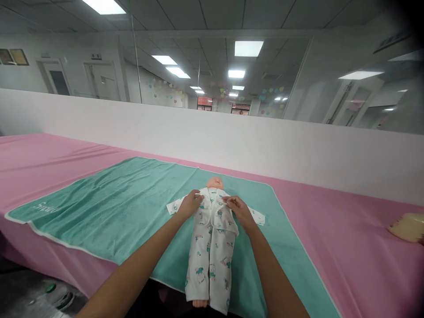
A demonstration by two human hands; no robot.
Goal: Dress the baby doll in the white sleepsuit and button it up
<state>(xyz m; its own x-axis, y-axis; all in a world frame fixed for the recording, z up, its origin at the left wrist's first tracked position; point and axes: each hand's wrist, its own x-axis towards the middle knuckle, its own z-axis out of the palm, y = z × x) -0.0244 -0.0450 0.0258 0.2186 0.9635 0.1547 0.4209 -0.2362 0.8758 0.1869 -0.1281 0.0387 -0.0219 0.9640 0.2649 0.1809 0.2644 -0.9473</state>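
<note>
A baby doll (214, 182) lies on its back on a teal towel (126, 207), dressed in a white printed onesie (212, 247). My left hand (190, 204) rests on the doll's chest at its right shoulder, fingers curled on the cloth. My right hand (239, 210) pinches the front flap of the onesie near the collar. One bare foot (200, 303) sticks out of a trouser leg at the near edge.
The towel lies on a long table with a pink cover (347, 238). A white partition wall (265, 141) runs behind it, with glass above. A pale yellow object (409, 226) sits at the far right. Floor with a small object (61, 298) shows lower left.
</note>
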